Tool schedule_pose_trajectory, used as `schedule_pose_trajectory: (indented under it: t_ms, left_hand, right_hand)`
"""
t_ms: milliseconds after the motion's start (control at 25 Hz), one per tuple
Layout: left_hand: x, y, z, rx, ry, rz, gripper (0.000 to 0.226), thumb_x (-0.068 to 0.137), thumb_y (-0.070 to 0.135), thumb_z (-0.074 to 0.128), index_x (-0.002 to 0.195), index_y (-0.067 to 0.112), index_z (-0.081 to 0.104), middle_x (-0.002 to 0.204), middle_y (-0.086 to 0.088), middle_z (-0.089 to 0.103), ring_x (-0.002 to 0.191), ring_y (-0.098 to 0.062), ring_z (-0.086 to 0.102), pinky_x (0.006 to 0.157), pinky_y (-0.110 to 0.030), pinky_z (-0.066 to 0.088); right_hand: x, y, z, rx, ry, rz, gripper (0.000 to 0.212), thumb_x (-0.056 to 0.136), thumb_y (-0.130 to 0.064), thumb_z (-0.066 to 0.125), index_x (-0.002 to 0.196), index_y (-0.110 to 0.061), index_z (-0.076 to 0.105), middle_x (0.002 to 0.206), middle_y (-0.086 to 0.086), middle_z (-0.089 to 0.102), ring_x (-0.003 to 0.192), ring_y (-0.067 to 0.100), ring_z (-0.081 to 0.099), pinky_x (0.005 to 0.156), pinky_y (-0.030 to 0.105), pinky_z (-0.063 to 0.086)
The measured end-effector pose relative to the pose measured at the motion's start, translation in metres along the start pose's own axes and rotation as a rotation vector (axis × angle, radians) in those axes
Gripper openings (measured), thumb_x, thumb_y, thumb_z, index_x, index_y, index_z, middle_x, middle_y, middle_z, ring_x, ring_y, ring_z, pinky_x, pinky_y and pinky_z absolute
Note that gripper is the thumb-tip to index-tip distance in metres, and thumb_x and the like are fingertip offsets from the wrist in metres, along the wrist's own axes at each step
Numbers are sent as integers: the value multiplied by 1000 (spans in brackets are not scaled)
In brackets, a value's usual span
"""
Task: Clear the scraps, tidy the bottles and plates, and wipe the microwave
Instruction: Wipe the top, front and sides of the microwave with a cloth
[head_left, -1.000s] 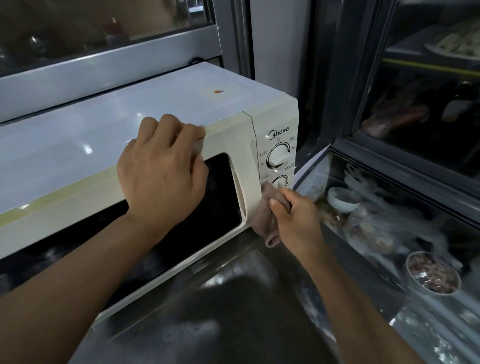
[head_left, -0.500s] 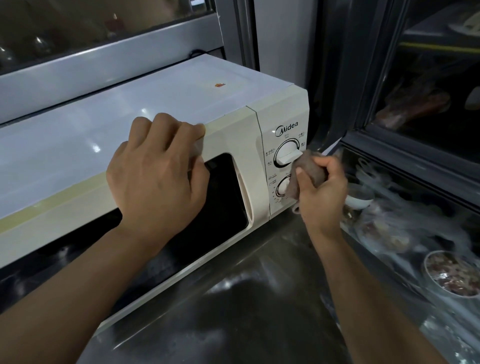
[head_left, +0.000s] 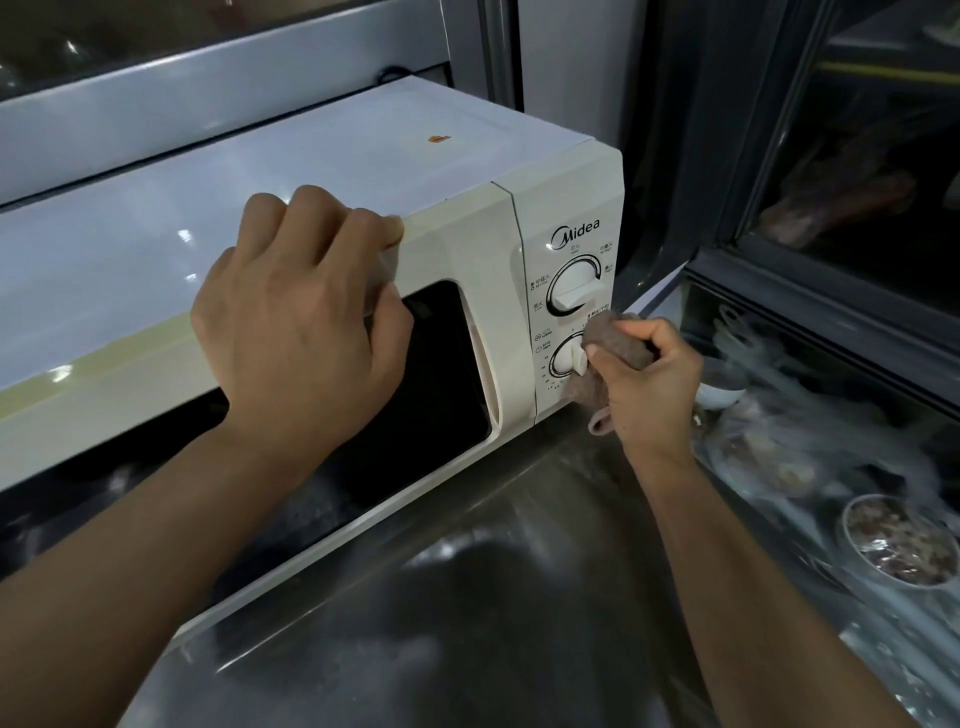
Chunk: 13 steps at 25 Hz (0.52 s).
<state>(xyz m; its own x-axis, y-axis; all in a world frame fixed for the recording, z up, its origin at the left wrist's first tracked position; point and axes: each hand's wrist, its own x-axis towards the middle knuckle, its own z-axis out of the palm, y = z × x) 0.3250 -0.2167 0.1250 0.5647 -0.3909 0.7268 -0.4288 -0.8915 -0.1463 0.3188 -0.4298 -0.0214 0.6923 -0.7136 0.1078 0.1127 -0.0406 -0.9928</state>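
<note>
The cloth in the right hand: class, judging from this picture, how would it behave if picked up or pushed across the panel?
The cloth is bunched in the right hand with a loose end drooping below, so it is probably floppy and light. It moulds against the microwave by the lower dial, so it would likely crumple rather than slide stiffly.

cream microwave, grey-brown cloth, black door window
</note>
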Motion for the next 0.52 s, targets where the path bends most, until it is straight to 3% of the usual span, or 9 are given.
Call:
schedule_pose_trajectory:
  t_ms: [120, 240, 280, 400, 520]
  left_hand:
    - [0, -1, 1, 15, 10, 3, 28, 79, 19, 54, 103, 13, 66, 90, -10, 60, 81, -32, 50, 57, -28, 15]
    - [0, 0, 0, 19, 13, 5, 28, 79, 19, 53, 103, 13, 66, 91, -10, 60, 82, -32, 50, 57, -27, 15]
    - [0, 0, 0, 17, 8, 5, 28, 79, 19, 53, 104, 12, 66, 91, -10, 60, 82, -32, 50, 57, -28, 15]
    - [1, -1, -1, 5, 3, 9, 29, 79, 19, 53, 103, 12, 66, 91, -10, 60, 82, -33, 51, 57, -29, 18]
    - [0, 0, -2, -3, -3, 16, 28, 78, 18, 53, 103, 11, 66, 91, -11, 60, 81, -33, 51, 56, -28, 19]
  right_hand:
    - [-10, 14, 6, -12, 84, 61, 15, 80, -10, 70, 87, -14, 58, 94, 4, 63, 77, 20, 68, 57, 42, 58]
    - [-36, 25, 23, 118, 105, 253, 13, 85, -9, 61, 96, -7, 55, 97, 20, 64, 72, 24, 69, 49, 36, 57]
    - [-44, 24, 30, 166, 92, 301, 18, 85, -7, 57, 102, -9, 53, 102, 23, 64, 77, 28, 69, 54, 38, 58]
    - [-62, 13, 38, 83, 94, 253, 24, 81, -6, 52, 104, -12, 58, 105, 19, 64, 92, 31, 65, 76, 48, 57]
    - [-71, -11, 36, 23, 136, 138, 15, 80, -7, 60, 93, -14, 63, 85, 9, 68, 82, 25, 67, 73, 38, 58]
